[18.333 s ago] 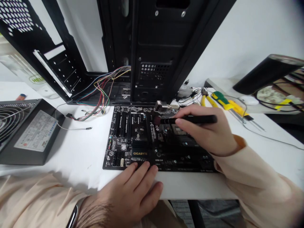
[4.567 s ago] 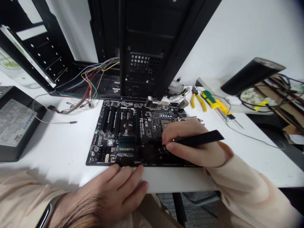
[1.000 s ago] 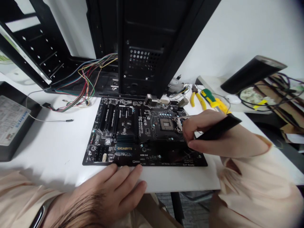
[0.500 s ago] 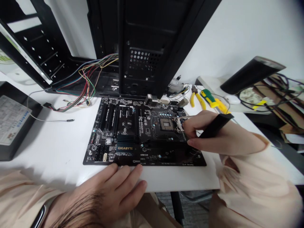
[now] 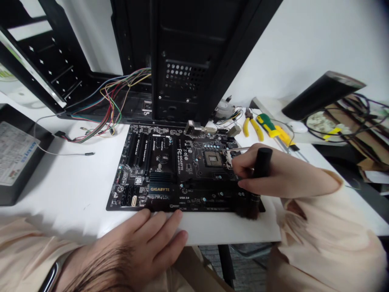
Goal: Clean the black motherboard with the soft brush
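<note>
Loose pale beige long sleeves (image 5: 331,231), dark-faced wristband (image 5: 52,276) with a light rim, brownish trousers (image 5: 194,269)

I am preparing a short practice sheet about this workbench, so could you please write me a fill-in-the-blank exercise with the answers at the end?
The right hand grips a black ____ with dark bristles.
The gold lettering on the ribbed block of the circuit board spells ____.
The handles of the pliers are coloured ____.

Missing words: brush; GIGABYTE; yellow.
</note>
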### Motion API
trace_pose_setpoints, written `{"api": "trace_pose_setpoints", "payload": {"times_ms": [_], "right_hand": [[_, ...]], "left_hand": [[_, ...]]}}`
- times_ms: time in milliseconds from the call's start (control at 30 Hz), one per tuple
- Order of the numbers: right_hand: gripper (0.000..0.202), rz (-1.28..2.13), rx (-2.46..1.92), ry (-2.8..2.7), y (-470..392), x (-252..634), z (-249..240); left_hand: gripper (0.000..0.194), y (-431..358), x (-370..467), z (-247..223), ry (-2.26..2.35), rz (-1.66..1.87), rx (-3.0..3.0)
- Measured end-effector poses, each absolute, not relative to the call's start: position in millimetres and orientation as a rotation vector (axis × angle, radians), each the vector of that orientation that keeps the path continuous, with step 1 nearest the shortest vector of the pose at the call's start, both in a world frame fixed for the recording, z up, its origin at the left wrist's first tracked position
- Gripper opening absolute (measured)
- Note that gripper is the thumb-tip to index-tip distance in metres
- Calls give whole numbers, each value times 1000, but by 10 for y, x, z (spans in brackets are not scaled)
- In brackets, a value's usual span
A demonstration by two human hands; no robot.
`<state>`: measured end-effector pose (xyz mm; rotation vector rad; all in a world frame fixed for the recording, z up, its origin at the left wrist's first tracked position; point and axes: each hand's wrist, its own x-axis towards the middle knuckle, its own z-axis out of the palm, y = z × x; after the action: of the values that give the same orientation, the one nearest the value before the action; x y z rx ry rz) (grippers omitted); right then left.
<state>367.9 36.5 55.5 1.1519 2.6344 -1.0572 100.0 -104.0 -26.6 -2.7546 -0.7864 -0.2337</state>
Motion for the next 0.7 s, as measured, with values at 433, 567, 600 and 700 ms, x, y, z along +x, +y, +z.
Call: {"api": "trace_pose_setpoints", "payload": {"times_ms": [433, 567, 600, 700], "right_hand": [[18, -1640, 953, 3326, 360, 3810, 481], [15, -1512, 969, 3287, 332, 3736, 499], [15, -1498, 952, 3294, 329, 3737, 499], [19, -1439, 867, 3295, 307, 3768, 500]], "left_hand": [[30, -1037, 996, -268, -783, -202, -2762], [29, -1050, 1005, -283, -806, -224, -2783], [29, -1054, 1009, -290, -819, -242, -2788], [29, -1055, 1018, -283, -918, -356, -2819]]}}
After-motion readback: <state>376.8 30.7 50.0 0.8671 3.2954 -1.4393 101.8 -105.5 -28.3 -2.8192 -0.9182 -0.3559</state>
